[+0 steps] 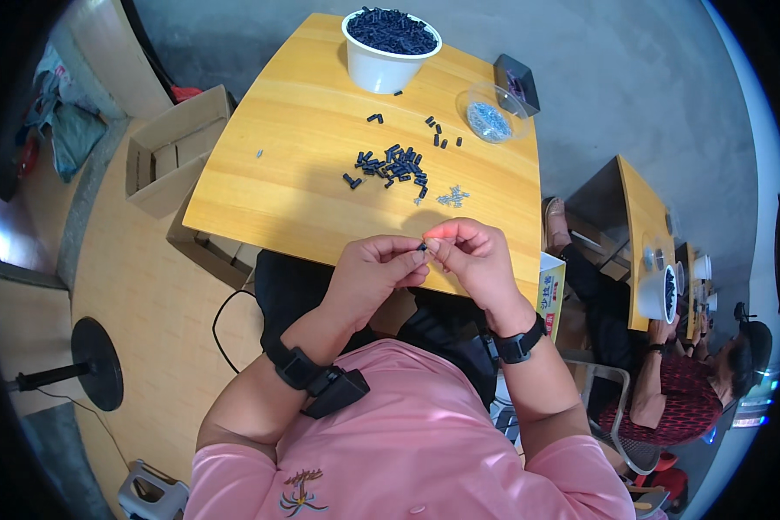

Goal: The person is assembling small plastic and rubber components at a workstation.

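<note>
My left hand point(371, 269) pinches a small black cylindrical piece point(423, 247) at the table's near edge. Thumb and forefinger of my right hand point(481, 264) press together at the same piece; whatever they hold there is too small to make out. Just beyond my hands lies a loose heap of black cylindrical pieces point(399, 165), with a few strays scattered farther back. Right of the heap is a little cluster of silvery metal bits point(453, 198).
A white tub point(381, 71) full of black pieces stands at the table's point(295, 130) far end. Right of it are a clear bowl point(492, 121) of silvery bits and a dark box point(518, 82). Cardboard boxes point(169, 147) sit at left. Another person point(667, 390) sits at right.
</note>
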Available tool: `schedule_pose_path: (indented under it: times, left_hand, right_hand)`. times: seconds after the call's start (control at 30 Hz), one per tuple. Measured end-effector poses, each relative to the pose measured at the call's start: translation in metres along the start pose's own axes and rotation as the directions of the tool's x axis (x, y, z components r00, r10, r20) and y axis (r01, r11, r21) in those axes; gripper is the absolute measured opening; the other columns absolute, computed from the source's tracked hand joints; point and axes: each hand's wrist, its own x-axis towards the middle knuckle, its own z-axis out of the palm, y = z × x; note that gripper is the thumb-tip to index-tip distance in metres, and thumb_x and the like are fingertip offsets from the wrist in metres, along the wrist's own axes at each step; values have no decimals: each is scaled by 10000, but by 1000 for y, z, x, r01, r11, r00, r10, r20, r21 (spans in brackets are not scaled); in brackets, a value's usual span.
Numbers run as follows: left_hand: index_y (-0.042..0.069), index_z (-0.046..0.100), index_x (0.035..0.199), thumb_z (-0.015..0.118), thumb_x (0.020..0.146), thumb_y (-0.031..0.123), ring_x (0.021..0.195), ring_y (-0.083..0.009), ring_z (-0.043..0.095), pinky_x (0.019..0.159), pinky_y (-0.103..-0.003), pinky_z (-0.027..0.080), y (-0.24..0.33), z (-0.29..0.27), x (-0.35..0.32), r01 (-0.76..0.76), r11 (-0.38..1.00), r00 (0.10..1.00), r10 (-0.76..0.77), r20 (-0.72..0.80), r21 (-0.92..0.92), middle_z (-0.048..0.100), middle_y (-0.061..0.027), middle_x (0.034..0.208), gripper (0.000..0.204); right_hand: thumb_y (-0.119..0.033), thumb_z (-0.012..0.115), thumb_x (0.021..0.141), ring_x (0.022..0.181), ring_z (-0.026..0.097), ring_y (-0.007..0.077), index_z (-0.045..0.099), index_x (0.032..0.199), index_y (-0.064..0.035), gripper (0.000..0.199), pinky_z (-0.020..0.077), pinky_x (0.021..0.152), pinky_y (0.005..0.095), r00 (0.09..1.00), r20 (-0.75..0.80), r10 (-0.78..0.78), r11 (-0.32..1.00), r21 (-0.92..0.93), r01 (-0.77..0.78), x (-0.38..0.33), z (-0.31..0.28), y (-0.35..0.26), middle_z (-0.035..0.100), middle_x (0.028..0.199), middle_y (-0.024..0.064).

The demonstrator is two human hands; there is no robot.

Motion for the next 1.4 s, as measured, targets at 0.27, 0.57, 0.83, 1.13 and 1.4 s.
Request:
schedule_pose_path:
  times: [0.27,0.57,0.83,1.13,1.4]
  left_hand:
    - [-52,626,1016,636,853,81,700,-102,628,660,-210,524,-5,-5,0,-125,974,991,133,-31,191,657,-90,836,212]
    - [-15,635,1013,602,884,134,801,-129,634,729,-244,539,-5,-10,4,66,998,996,-65,-64,16,652,-81,918,200]
    - [-13,634,965,594,884,119,827,-138,630,767,-260,534,-4,2,0,94,992,993,-99,-57,-88,644,-81,924,161]
    - [-16,629,963,586,888,110,800,-145,628,758,-270,534,-12,8,-2,66,995,994,-72,-82,-81,641,-85,893,153]
    - [-23,635,958,599,878,94,777,-137,624,723,-267,539,-8,12,-6,-1,998,991,8,-130,55,646,-80,887,147]
  right_hand:
    - [4,628,831,686,534,37,649,899,5,71,435,610,183,996,87,-1,994,-110,10,7,-3,2,614,772,-12]
    - [47,641,740,700,548,135,628,1031,-22,299,450,611,226,939,71,-336,832,-445,331,-6,15,7,559,780,51]
    - [58,658,658,791,567,294,597,1050,-22,404,479,715,358,837,153,-526,595,-637,490,-9,16,6,588,847,120]
    - [40,670,633,762,557,288,594,1022,-14,400,470,662,368,791,130,-598,488,-723,489,-15,16,7,586,839,118]
    - [19,685,630,732,558,293,594,980,-12,363,473,638,359,761,171,-625,491,-672,554,-13,13,5,573,796,118]
